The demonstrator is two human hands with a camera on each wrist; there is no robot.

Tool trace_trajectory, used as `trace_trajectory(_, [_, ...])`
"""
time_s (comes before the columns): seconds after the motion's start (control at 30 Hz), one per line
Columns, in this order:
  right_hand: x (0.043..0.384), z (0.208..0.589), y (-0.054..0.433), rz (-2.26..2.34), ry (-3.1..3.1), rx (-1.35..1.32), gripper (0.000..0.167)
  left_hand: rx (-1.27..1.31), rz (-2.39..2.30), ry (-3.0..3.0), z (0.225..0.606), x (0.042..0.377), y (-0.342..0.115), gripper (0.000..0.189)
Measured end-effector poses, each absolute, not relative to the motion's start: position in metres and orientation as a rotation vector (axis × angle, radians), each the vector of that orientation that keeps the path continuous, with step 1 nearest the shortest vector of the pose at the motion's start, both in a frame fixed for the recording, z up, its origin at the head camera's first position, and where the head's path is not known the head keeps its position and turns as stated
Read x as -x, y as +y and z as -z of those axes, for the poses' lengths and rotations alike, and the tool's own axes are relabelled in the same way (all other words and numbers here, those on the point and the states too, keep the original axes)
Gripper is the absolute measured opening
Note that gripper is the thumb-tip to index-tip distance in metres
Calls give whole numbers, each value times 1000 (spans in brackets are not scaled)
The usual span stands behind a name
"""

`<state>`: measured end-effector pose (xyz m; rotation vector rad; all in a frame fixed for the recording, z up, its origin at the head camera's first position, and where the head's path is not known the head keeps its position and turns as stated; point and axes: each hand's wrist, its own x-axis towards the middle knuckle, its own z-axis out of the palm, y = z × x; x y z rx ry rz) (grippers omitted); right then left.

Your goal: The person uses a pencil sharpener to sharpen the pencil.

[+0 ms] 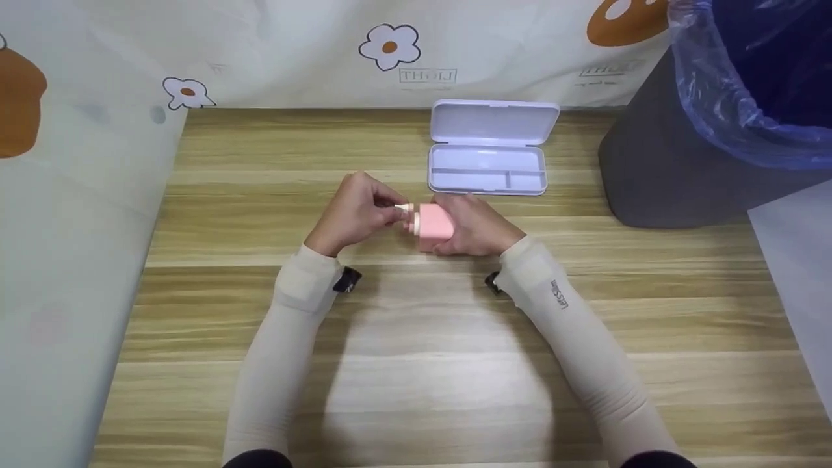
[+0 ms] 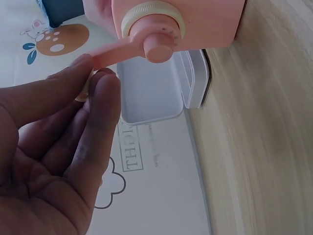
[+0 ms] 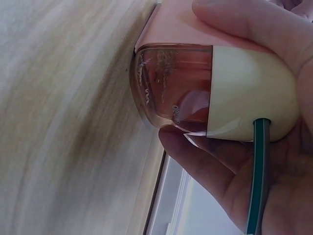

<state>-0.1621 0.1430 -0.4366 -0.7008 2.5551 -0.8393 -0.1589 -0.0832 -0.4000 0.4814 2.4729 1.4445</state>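
Observation:
A pink and cream crank pencil sharpener (image 1: 435,227) lies on its side on the table, held in my right hand (image 1: 478,224). Its clear shavings drawer (image 3: 181,88) has some shavings in it, seen in the right wrist view. From the hole in its cream face sticks a green pencil (image 3: 259,181), running past my right palm. My left hand (image 1: 364,211) pinches the knob at the end of the pink crank arm (image 2: 117,53) between thumb and fingertips. Most of that knob is hidden behind the fingers.
Behind the sharpener stands an opened white pencil case (image 1: 487,182) with divided compartments, its lid raised. A grey trash bin (image 1: 663,143) lined with a blue bag is at the right. A flower-patterned sheet (image 1: 292,58) hangs along the table's back edge.

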Motion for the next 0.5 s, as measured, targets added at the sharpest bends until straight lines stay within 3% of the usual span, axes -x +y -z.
trace_trajectory(0.23, [162,437,143,837,2552,690,67,-475,-1344,2371,402,145,-88,10])
trace_trajectory(0.5, [162,437,143,813,2568,699,72,-524,-1266,2358,430,137,-89,8])
